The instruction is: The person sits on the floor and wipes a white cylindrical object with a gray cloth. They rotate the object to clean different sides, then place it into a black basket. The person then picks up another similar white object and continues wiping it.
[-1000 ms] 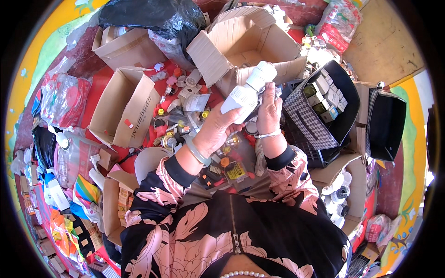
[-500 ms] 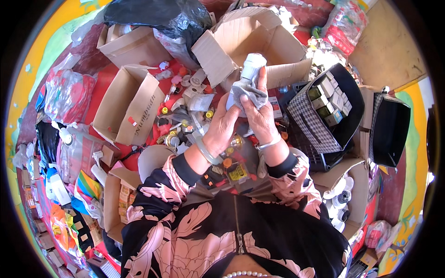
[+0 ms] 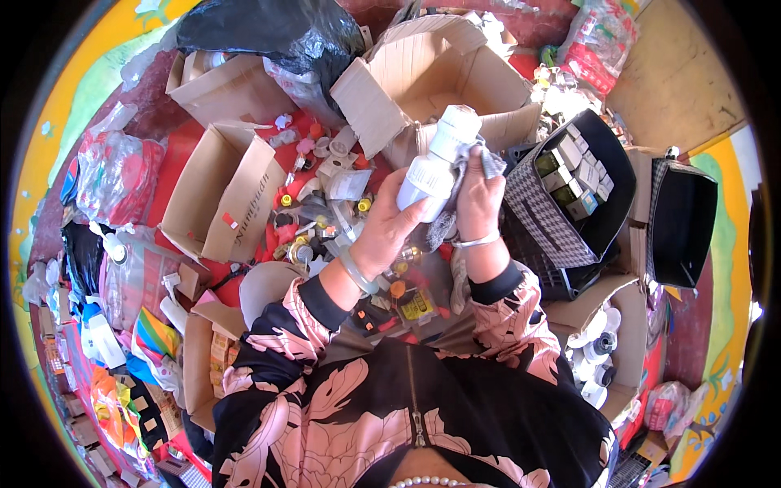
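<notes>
My left hand (image 3: 384,228) is closed round the lower body of a white plastic bottle (image 3: 428,180), which tilts with its wide white cap up and to the right. In my right hand (image 3: 480,205) a grey cloth (image 3: 490,163) is bunched, pressed near the bottle's right side by the cap. Whether the cloth touches the bottle there is hard to see. Below both hands lies a jumble of small parts, among them a yellow-labelled packet (image 3: 417,307) and an orange cap (image 3: 398,289).
Ahead stands an open cardboard box (image 3: 447,77), with another open carton (image 3: 220,191) to the left. On the right a houndstooth bin (image 3: 545,207) holds several small boxes. Nearer, a carton (image 3: 630,350) contains white bottles. A black plastic bag (image 3: 272,28) lies at the far left.
The cloth has come off the bottle's front to its right side, so the bottle's label now shows. My right hand has shifted right, and my left hand grips lower on the bottle.
</notes>
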`<state>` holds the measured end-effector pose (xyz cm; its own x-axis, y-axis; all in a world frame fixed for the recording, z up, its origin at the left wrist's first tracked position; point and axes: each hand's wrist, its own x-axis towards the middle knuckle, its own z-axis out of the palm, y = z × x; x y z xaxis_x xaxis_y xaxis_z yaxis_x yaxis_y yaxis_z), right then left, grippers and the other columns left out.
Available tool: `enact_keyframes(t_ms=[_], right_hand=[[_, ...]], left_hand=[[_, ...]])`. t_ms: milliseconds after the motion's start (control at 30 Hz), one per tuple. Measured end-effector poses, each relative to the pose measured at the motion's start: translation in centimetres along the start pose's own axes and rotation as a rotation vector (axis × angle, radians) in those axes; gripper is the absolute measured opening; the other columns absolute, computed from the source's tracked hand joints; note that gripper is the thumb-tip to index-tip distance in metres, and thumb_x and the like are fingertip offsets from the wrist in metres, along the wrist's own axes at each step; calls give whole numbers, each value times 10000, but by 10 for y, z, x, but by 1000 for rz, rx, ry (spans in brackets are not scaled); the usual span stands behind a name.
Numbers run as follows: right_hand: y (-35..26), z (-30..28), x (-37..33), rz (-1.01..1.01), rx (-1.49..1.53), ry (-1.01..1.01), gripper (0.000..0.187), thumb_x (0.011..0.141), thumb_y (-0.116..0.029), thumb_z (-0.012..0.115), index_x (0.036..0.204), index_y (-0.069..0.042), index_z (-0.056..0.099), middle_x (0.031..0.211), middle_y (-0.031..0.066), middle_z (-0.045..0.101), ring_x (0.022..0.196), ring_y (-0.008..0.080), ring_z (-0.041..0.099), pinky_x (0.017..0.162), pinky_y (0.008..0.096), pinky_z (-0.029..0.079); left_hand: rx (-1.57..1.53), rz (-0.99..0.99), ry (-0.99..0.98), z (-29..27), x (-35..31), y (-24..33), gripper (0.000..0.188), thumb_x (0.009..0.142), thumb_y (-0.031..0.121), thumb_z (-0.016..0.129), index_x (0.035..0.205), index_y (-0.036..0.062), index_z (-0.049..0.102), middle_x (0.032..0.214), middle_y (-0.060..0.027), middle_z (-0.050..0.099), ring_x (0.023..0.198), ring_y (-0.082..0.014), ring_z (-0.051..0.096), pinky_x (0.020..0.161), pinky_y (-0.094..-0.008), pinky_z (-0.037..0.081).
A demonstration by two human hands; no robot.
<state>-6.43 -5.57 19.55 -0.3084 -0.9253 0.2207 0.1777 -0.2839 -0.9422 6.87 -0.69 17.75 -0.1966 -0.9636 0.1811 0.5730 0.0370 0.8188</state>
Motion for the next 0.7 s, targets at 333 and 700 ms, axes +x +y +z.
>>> enact_keyframes(t_ms=[333,700], right_hand=[[-52,-53,41,180,620,-146,553,947,-497,356,1345,-117,402,1306,51,481,1160,230,493,983,387,386],[-40,-51,16,212,644,-883,1018,606,-861,392,1270,-100,521,1393,270,323,1280,344,363,1054,476,269]], left_hand=[[-109,-190,-126,-30,4,11,739,678,65,756,1310,59,373,1183,-63,536,1099,-189,525,946,-328,419],[-66,-367,-278,-26,-3,6,808,638,75,775,1332,2,366,1221,-74,533,1147,-187,503,991,-331,377]])
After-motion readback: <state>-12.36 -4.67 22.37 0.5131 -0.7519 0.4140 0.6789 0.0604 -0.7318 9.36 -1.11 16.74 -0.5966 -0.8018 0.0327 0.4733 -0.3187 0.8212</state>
